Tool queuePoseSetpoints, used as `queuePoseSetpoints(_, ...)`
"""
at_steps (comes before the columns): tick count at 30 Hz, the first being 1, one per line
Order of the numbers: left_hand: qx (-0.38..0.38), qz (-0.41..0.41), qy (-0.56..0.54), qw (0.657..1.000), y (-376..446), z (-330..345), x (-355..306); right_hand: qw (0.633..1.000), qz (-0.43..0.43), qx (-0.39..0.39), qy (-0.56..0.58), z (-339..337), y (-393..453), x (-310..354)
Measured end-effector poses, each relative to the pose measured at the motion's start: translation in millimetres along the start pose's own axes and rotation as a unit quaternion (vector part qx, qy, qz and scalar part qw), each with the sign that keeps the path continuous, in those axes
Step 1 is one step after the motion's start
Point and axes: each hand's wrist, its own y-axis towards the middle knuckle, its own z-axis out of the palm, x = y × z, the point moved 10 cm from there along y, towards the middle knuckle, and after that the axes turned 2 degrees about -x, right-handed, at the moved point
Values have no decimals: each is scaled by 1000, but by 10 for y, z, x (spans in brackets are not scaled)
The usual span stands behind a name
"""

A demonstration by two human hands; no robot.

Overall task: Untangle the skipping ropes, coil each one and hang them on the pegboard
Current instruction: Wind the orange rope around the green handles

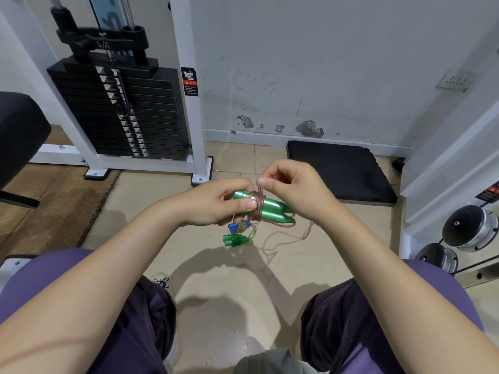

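Observation:
Two green skipping-rope handles [272, 209] lie side by side in my left hand [216, 205], which grips them at their left end. A thin pink rope [258, 205] is wound in several turns around their middle. My right hand [294, 188] pinches that rope just above the handles. The loose pink end [286, 240] trails down onto the floor. Below the hands, on the floor, lie a coiled rope with blue handles [237, 226] and another with small green handles [235, 241]. No pegboard is in view.
A weight-stack machine [121, 109] with a white frame stands at the back left. A black pad [343, 171] lies against the wall at the right. Chrome dumbbells [469, 228] sit on a rack at the far right. My knees frame the tiled floor [229, 287].

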Motion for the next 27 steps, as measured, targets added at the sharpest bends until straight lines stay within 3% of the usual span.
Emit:
queuePoseSetpoints(4,-17,-12,-11,1000,-12,33,55,991,40,47,116,109,3,-133)
queuePoseSetpoints(9,-49,1,-32,998,-13,-35,38,990,51,37,129,108,14,-194)
queuePoseSetpoints(12,-105,13,-67,992,-16,-165,16,982,58,22,178,90,20,-194)
queuePoseSetpoints(17,-218,42,-137,965,-53,-438,-18,939,121,80,313,289,-35,-253)
queuePoseSetpoints(20,-307,50,-185,932,-107,-669,38,952,133,95,260,473,-102,-298)
queuePoseSetpoints(23,-390,29,-167,905,-206,-898,173,976,96,105,166,597,-156,-201)
queuePoseSetpoints(27,-431,-6,-3,903,-231,-939,217,994,22,103,24,556,-159,9)
